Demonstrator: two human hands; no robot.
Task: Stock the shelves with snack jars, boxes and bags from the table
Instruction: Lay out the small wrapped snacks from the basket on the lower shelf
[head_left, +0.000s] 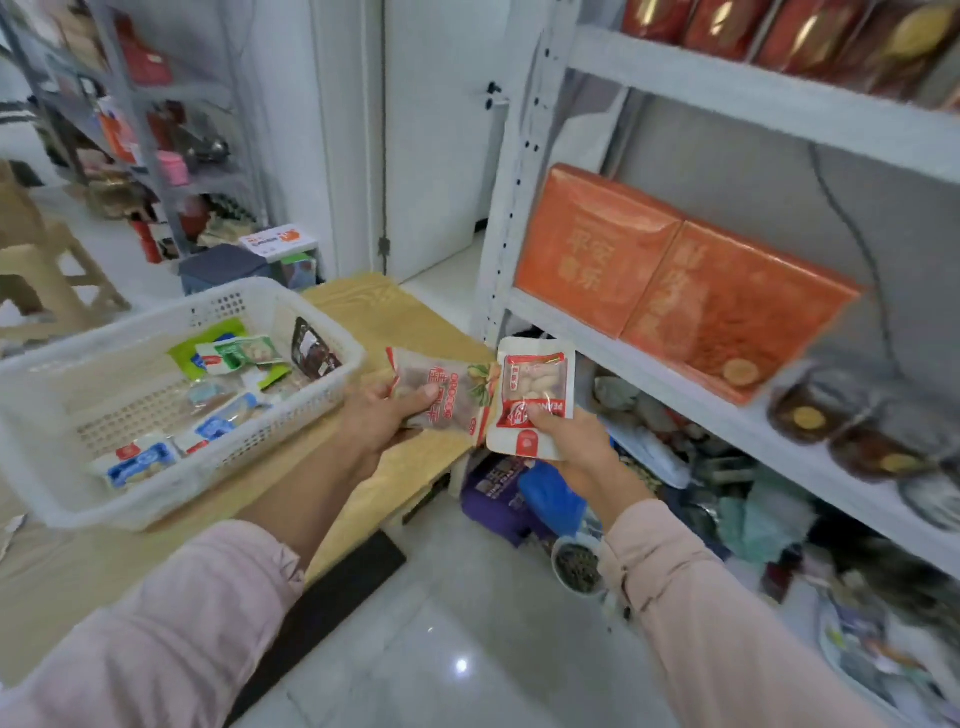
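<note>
The white shelving (587, 332) filled our right side. Its middle board carried two orange boxes (597, 249) standing on edge and dark jars (810, 410) further along, with a strip of bare board in front of the boxes. Left of it stood the wooden worktop (395, 317), bearing a white basket (249, 306) with more small snack packets in it. Near the worktop's corner we held the task's goods. A brownish bag (447, 395) was pinched under the thumb of our left hand (379, 415), and the curled fingers of our right hand (566, 441) gripped a white-and-red packet (535, 395) by its lower edge. We judged the risks modest: the slick packets could slip from such light holds onto the cluttered floor, or flop over and nudge the boxes once set down. The boxes bore gold Chinese characters, the nearer seemingly beginning 平安. The right packet showed "PEAN…" upside down, presumably peanuts, and the left bag's red characters were too blurred to read.
</note>
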